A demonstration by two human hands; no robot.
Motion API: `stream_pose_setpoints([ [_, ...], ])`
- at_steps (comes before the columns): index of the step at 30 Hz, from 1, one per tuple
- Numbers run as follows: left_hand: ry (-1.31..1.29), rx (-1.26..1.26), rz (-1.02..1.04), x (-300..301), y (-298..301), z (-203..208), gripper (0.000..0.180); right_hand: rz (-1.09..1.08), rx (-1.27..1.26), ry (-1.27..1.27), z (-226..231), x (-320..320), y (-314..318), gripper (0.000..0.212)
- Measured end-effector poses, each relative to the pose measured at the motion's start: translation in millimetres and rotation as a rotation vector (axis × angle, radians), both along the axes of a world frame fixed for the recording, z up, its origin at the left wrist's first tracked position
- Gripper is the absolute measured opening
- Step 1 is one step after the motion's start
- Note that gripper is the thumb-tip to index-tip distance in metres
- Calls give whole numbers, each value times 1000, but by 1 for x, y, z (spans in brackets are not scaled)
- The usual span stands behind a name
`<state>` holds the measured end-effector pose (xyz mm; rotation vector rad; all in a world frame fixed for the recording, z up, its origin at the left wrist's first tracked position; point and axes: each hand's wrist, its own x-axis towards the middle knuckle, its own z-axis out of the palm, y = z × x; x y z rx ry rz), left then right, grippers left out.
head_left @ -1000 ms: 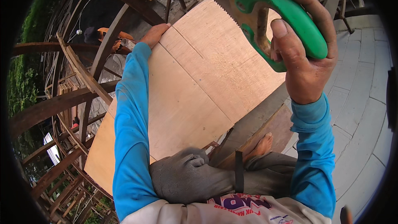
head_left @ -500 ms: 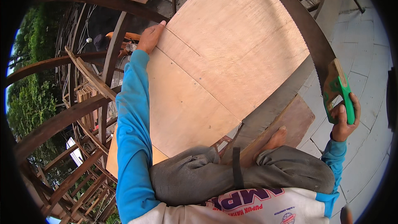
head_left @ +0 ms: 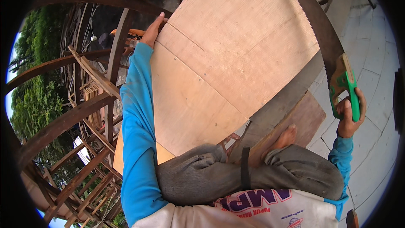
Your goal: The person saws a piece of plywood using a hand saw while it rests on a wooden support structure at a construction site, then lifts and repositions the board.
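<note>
A large plywood sheet point(head_left: 236, 46) lies in front of me, with a straight seam or line running diagonally across it. At its left edge my left hand point(head_left: 152, 31) grips the border; one digit points up beside the edge and the other fingers are largely hidden. My right hand point(head_left: 351, 116) is closed round the green handle of a hand saw point(head_left: 327, 36). The saw's long dark blade reaches up and to the left along the sheet's right edge, teeth towards the wood. Whether the teeth touch the sheet, I cannot tell.
Under the sheet's right side runs a grey plank point(head_left: 270, 120), with a brown board point(head_left: 308, 118) beside my bare foot point(head_left: 287, 135). Dark wooden beams point(head_left: 63, 120) form an open frame at left, above a lower level where another person point(head_left: 130, 42) is partly visible. Grey panels point(head_left: 371, 71) lie at right.
My left hand has turned slightly, and a digit that lay at the sheet's edge now points up beside it. The whole view has shifted a little; the saw keeps nearly the same place.
</note>
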<state>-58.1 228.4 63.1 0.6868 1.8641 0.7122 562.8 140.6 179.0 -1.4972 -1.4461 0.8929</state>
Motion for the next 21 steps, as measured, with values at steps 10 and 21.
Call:
stream_pose_setpoints([
  [10,842,552,-426,29,-34,10,48,94,-101,-14,-34,-19,-13,61],
  [21,628,511,-1380,274,-184,31,80,-154,488,-212,-33,1,12,49],
])
